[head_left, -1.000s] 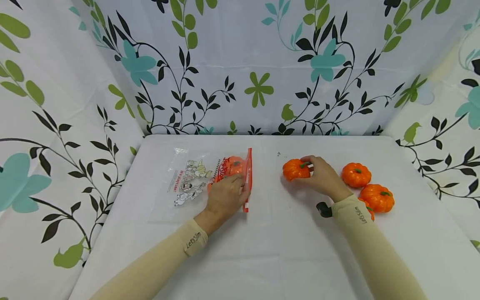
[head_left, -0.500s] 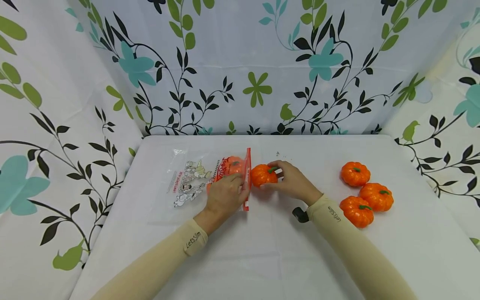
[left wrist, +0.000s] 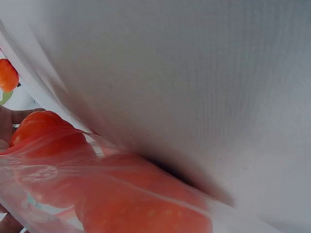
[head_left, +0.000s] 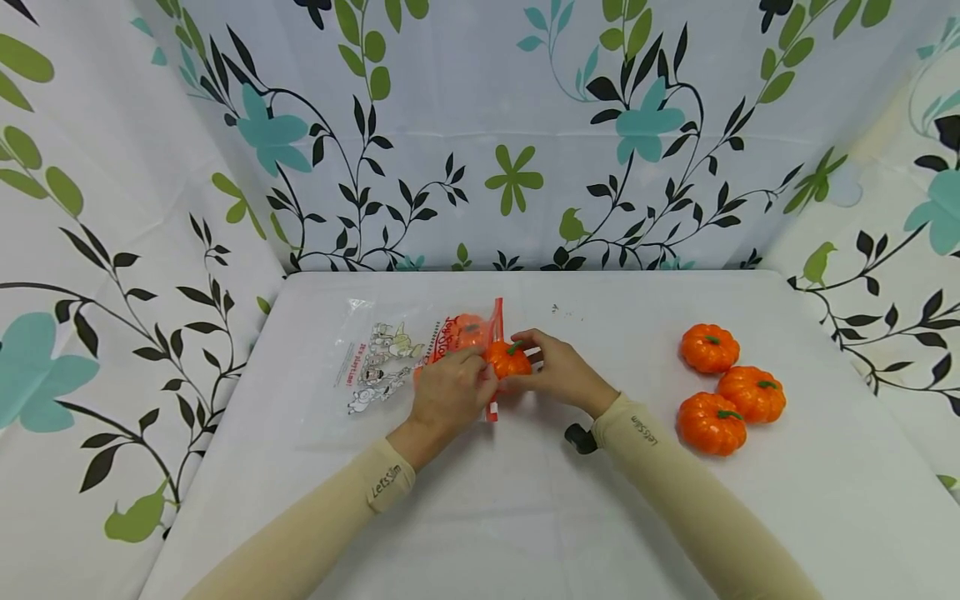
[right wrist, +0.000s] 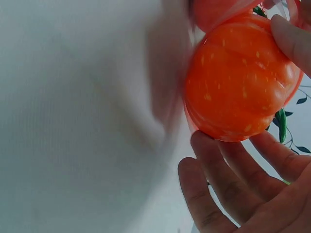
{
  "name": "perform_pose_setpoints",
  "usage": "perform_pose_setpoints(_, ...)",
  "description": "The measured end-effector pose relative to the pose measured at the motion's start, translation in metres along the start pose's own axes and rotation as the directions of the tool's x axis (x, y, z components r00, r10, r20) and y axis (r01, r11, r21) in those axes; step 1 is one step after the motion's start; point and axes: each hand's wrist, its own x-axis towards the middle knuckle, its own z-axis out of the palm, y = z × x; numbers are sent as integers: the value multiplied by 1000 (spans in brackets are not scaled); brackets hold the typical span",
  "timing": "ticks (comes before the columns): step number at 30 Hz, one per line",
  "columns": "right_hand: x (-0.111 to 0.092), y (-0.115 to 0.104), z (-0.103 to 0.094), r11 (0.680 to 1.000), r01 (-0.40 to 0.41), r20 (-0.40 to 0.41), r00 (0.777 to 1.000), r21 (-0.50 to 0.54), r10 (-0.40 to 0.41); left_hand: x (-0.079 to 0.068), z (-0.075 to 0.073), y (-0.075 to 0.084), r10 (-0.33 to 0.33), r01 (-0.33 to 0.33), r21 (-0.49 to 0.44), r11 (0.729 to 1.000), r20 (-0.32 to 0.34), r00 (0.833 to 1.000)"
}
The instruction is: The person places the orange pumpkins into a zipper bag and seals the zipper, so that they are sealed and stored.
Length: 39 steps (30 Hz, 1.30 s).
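Note:
A clear zip bag [head_left: 322, 408] with a red top edge and printed cartoon figures lies flat on the left half of the table. My left hand [head_left: 452, 392] grips it near its mouth. Orange pumpkins show through the plastic, one bagged pumpkin [left wrist: 146, 199] near the left wrist camera. At the bag's red mouth, my right hand [head_left: 558, 372] holds a small orange toy pumpkin [head_left: 507, 360] with a green stem. In the right wrist view this pumpkin [right wrist: 238, 80] is partly inside the film, fingertips [right wrist: 204, 145] against its side. The left hand's fingertips are mostly hidden.
On the right of the white table [head_left: 480, 517] sit three more toy pumpkins: a back pumpkin [head_left: 709, 348], a middle pumpkin [head_left: 752, 394] and a front pumpkin [head_left: 712, 423]. A leaf-patterned curtain [head_left: 450, 125] hangs behind and at both sides.
My right hand has carried the pumpkin leftward across the table to the bag's mouth, where it now sits at the opening. The left hand keeps its place on the bag.

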Motion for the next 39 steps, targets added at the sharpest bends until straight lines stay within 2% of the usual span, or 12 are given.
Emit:
perform_pose_setpoints(6, 2, 1, 5, 997, 8, 3, 1000, 76, -8, -2, 3, -1, 6, -5, 6, 1000, -28, 1000)
perform_pose_setpoints(12, 3, -3, 12, 995, 16, 0, 1000, 98, -16, -1, 2, 0, 20, -19, 12, 1000, -44, 999)
perform_pose_setpoints(24, 1, 4, 9, 973, 51, 60, 996, 224, -66, -1, -1, 0, 7, -7, 16, 1000, -8, 1000)
perform_pose_setpoints(26, -1, 7, 7, 972, 45, 42, 998, 232, -56, -1, 0, -1, 11, -10, 15, 1000, -11, 1000)
perform_pose_setpoints(32, -9, 14, 3, 969, -34, -34, 998, 243, 43, 0, -1, -1, 16, -15, 17, 1000, -26, 1000)
perform_pose_setpoints(35, -10, 15, 2, 972, -54, -26, 998, 230, 62, 0, -1, -2, 17, -16, 28, 999, -26, 1000)
perform_pose_setpoints(39, -11, 17, 4, 973, -43, -11, 999, 225, 47, -1, -1, -1, 20, -20, 36, 999, -20, 1000)
